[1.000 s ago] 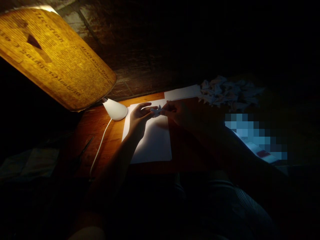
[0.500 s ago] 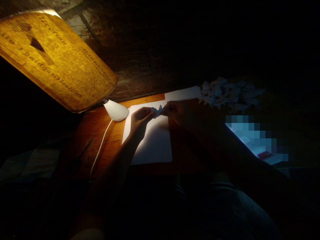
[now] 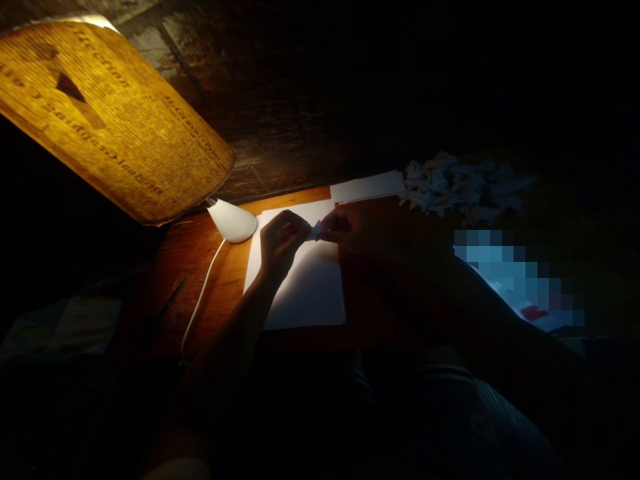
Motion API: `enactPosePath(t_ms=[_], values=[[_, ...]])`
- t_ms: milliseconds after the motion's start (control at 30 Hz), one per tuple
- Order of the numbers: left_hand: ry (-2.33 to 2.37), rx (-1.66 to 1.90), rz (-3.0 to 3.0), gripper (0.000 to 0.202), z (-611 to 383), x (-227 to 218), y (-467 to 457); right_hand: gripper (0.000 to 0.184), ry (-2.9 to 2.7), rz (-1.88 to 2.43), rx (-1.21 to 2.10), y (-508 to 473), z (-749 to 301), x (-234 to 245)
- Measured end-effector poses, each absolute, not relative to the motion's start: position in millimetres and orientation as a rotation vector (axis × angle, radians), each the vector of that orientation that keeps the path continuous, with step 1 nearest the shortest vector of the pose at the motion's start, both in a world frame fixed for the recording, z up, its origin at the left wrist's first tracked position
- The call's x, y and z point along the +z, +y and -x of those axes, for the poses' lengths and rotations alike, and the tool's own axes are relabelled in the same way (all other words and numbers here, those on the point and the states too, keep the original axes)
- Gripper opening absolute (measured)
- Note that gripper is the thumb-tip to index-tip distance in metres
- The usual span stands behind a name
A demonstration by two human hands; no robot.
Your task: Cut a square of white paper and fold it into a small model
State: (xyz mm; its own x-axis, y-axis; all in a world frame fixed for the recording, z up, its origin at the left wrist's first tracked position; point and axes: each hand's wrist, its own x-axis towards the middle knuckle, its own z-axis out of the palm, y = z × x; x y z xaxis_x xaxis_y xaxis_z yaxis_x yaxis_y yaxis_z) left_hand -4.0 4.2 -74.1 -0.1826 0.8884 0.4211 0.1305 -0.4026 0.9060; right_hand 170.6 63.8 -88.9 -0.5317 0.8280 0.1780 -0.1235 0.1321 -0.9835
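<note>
A small folded piece of white paper (image 3: 316,231) is held up between my two hands in the lamplight. My left hand (image 3: 281,239) pinches its left side between thumb and fingers. On the other side, my right hand (image 3: 345,225) grips it with closed fingertips, mostly in shadow. Fingers hide much of the folded paper, so its full shape cannot be made out. Beneath both hands lie white paper sheets (image 3: 315,293) on the wooden table (image 3: 205,267).
A lit lamp with a printed shade (image 3: 125,127) and white base (image 3: 233,221) stands left, its cord (image 3: 200,293) trailing forward. Scissors (image 3: 175,292) lie beside it. Paper strips (image 3: 367,187), a heap of folded paper pieces (image 3: 460,183) and a glowing screen (image 3: 520,287) are rightward.
My fingers have closed further over the folded paper, and less of it shows. My left wrist has bent slightly, and its knuckles are higher. The right hand has shifted slightly.
</note>
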Motion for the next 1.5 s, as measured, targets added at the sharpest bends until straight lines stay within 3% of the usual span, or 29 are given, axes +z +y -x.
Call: enactPosePath(t_ms=[133,300,500,700,967,1200,1500], values=[[1.199,1.586,-1.379,0.024,8,-80,6,0.028,-1.53,0.694,1.643,64,-164,-95],[1.294,1.359,-1.48,0.028,4,-84,4,0.017,-1.598,0.754,1.349,63,-168,-92],[1.385,1.265,-1.691,0.021,4,-84,3,0.025,-1.73,0.83,1.259,67,-171,-92],[1.326,1.309,-1.691,0.017,6,-78,1,0.03,-1.804,0.723,1.24,63,-168,-88],[1.364,1.327,-1.757,0.015,7,-80,3,0.018,-1.818,0.764,1.289,57,-178,-71],[1.291,1.497,-1.569,0.038,5,-81,5,0.017,-1.567,0.826,1.405,61,-180,-68],[1.175,1.55,-1.369,0.033,5,-88,9,0.015,-1.478,0.782,1.473,61,-177,-71]])
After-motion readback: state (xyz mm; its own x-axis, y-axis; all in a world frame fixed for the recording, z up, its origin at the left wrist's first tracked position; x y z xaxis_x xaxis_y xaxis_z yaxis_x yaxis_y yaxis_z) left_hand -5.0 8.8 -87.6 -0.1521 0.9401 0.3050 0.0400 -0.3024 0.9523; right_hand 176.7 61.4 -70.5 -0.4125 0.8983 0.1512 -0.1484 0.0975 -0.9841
